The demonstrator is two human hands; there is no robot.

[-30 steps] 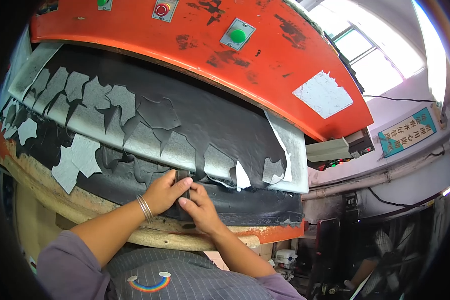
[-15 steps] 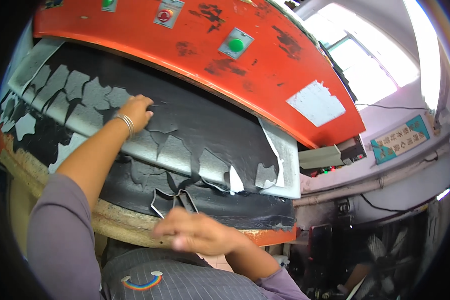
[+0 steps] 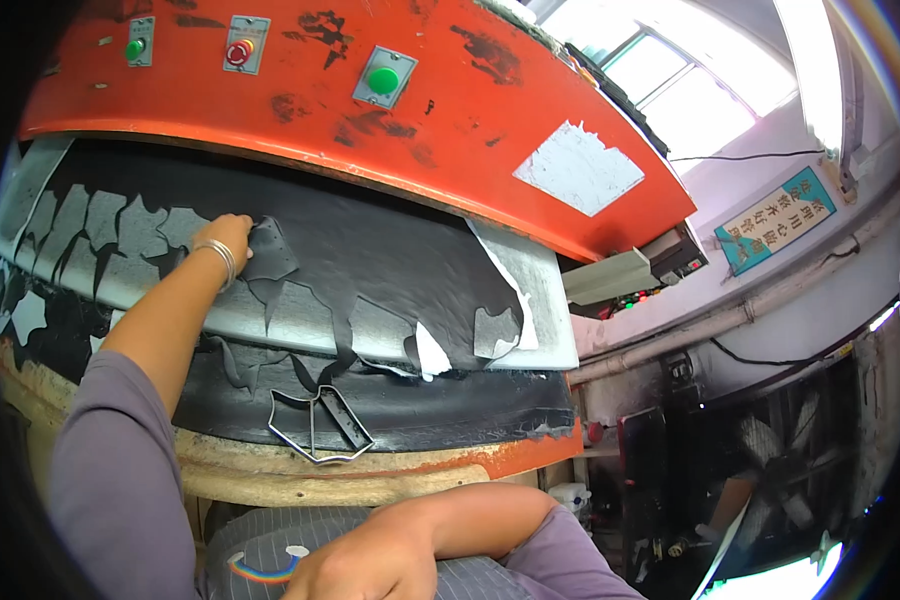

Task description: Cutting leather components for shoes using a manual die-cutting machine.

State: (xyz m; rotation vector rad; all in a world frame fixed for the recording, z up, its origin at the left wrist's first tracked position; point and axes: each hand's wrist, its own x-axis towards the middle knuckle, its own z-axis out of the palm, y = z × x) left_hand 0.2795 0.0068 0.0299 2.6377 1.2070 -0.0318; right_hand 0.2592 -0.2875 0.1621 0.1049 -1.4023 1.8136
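Note:
My left hand [image 3: 228, 243] reaches over the press bed, its fingers closed on the edge of a cut dark leather-like piece [image 3: 273, 252]. That piece is partly lifted off the black sheet [image 3: 390, 250], which has cut-out gaps along its near side. Through the gaps a pale grey cutting board [image 3: 225, 318] shows. My right hand [image 3: 370, 565] is low in front of my apron, at the picture's lower edge; its fingertips are hidden. A metal cutting die [image 3: 320, 425] with a shaped outline and a cross bar lies on the black material near the front edge.
Above the bed stretches an orange press beam [image 3: 450, 130] with green buttons [image 3: 383, 80] and a red button [image 3: 239, 52]. A worn wooden ledge [image 3: 330, 490] runs along the front. Black scraps [image 3: 60, 330] lie at the left. A fan [image 3: 775, 450] stands at the right.
The view has shifted, and the die now shows whole. My left hand has raised a cut piece from the sheet. My right hand has drawn back from the die toward my apron.

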